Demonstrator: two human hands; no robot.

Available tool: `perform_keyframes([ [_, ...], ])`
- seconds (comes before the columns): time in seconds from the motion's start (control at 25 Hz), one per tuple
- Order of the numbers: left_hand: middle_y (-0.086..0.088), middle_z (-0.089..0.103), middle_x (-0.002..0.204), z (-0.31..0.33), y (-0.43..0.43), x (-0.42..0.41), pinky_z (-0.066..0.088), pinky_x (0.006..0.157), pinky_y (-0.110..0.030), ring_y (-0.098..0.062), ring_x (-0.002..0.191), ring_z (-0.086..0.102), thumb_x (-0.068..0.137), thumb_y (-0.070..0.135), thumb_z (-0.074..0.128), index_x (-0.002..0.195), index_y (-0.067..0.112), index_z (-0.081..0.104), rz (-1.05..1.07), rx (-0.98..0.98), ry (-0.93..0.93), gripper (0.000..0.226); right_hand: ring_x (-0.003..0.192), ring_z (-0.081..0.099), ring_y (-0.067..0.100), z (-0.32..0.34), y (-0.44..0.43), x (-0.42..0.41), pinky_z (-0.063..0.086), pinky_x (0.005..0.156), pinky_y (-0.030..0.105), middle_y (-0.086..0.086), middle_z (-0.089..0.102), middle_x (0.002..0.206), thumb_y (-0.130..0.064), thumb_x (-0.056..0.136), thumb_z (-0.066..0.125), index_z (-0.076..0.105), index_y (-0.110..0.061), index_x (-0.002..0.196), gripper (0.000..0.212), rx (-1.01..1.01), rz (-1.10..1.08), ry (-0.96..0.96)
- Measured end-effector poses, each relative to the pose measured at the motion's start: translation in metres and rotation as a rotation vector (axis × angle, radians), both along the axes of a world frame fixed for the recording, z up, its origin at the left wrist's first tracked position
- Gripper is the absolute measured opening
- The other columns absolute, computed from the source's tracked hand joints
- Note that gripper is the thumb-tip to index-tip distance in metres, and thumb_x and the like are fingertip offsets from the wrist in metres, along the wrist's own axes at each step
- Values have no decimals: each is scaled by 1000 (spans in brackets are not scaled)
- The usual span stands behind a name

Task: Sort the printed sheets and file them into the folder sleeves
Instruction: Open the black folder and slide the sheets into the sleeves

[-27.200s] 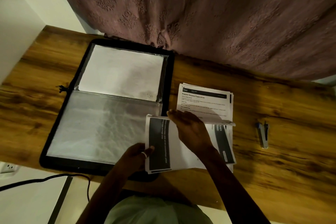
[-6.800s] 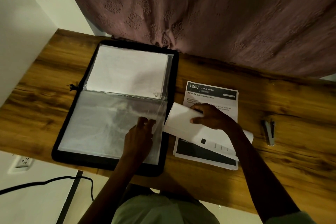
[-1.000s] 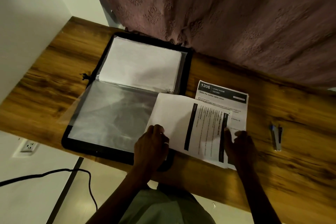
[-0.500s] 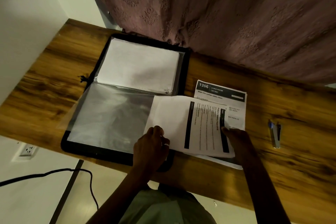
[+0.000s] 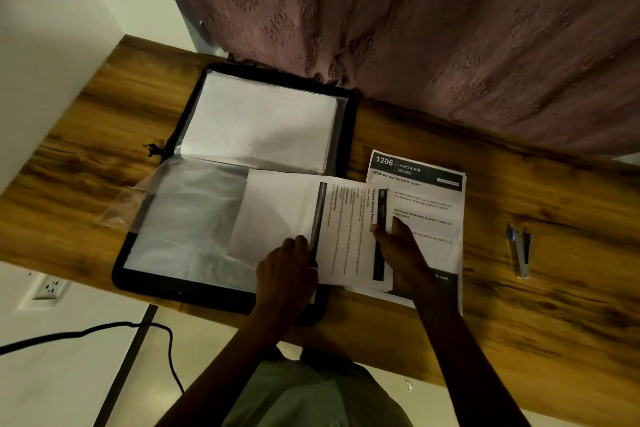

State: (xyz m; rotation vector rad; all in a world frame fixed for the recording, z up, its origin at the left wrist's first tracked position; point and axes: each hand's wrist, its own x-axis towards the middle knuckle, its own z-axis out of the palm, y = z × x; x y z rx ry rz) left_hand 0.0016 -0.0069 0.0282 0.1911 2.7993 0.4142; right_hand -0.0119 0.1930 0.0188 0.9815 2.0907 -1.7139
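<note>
Snagging is my worry: the white printed sheet with its dark header bands (image 5: 349, 229) lies half across the near clear plastic sleeve (image 5: 187, 218) of the open black zip folder (image 5: 351, 121). If I push while the thin film is closed or wrinkled, the leading corner could catch and buckle, or the pages could fan apart. My right hand (image 5: 405, 253) pinches the header end between thumb and forefinger. My left hand (image 5: 287, 270) has its fingers curled down at the sleeve's mouth, though whether they grip film or merely press I cannot tell. The sheet's long axis runs across the brown wooden table (image 5: 554, 305), blank end pointing left into the folder, header end right, over the loose stack of printed pages (image 5: 433, 204).
</note>
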Motion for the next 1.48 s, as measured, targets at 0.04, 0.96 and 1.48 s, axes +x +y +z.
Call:
perform_keyframes([
  [0.04, 5, 60, 101, 1, -1, 2, 41, 65, -20, -6, 75, 50, 99, 36, 53, 114, 19, 50, -3, 11, 0, 23, 100, 62, 14, -3, -6, -2, 53, 83, 36, -3, 64, 108, -19, 100, 50, 55, -27, 115, 18, 4, 20, 3],
  [0.96, 8, 55, 90, 8, -12, 18, 43, 70, -21, -7, 74, 53, 99, 47, 48, 112, 22, 48, -104, 79, -77, 28, 93, 62, 4, -14, -73, -24, 50, 72, 20, -13, 65, 97, -24, 100, 54, 61, -29, 106, 11, -155, 189, -42],
  [1.48, 3, 62, 107, 3, -19, 15, 44, 75, -20, -11, 89, 61, 97, 37, 56, 119, 19, 48, -138, 158, -71, 30, 81, 64, 22, -16, -99, -33, 57, 78, 40, 21, 67, 95, -27, 96, 61, 66, -5, 98, 23, -55, 267, -64],
])
